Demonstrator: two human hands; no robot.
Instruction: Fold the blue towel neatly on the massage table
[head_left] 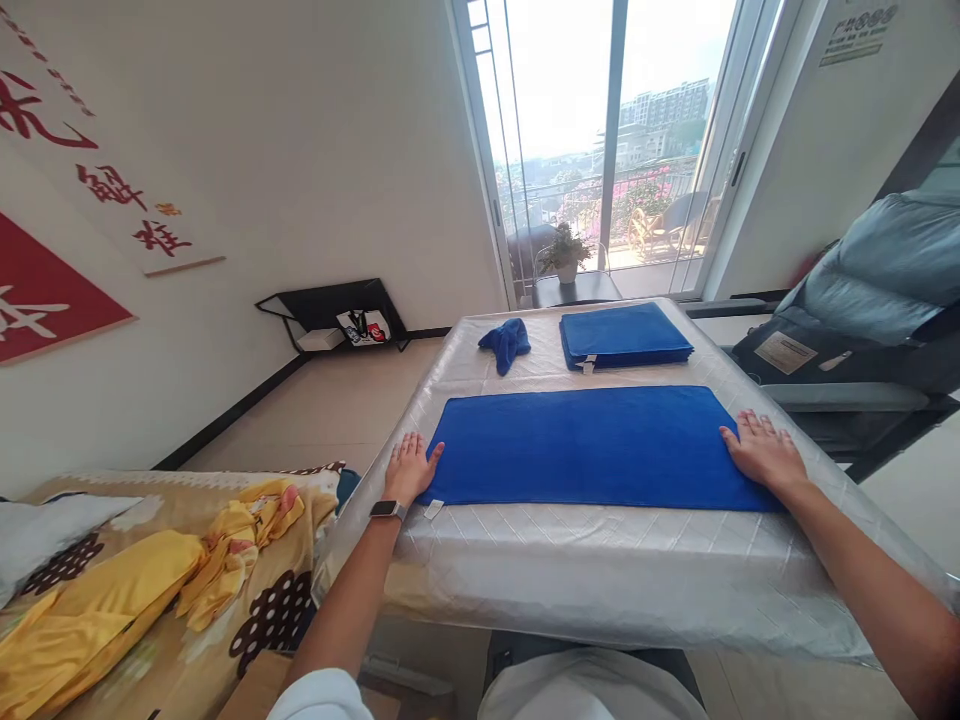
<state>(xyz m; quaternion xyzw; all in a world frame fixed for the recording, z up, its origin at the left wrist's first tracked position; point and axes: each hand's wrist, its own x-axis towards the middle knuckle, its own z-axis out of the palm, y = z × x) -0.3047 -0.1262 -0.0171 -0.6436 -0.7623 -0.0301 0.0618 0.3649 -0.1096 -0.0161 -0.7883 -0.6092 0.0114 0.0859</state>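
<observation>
A blue towel lies flat across the table, long side toward me, with a small white tag at its near left corner. My left hand rests flat at the towel's left end, fingers stretched out, thumb on the cloth. At the right end, my right hand lies with fingers spread and thumb touching the edge. Behind the towel sits a stack of folded blue towels. A crumpled blue cloth lies to the left of that stack.
A silvery cover drapes the table. To the left is a bed with yellow clothing. A dark recliner chair stands at the right. Beyond the table, a potted plant stands before the glass door.
</observation>
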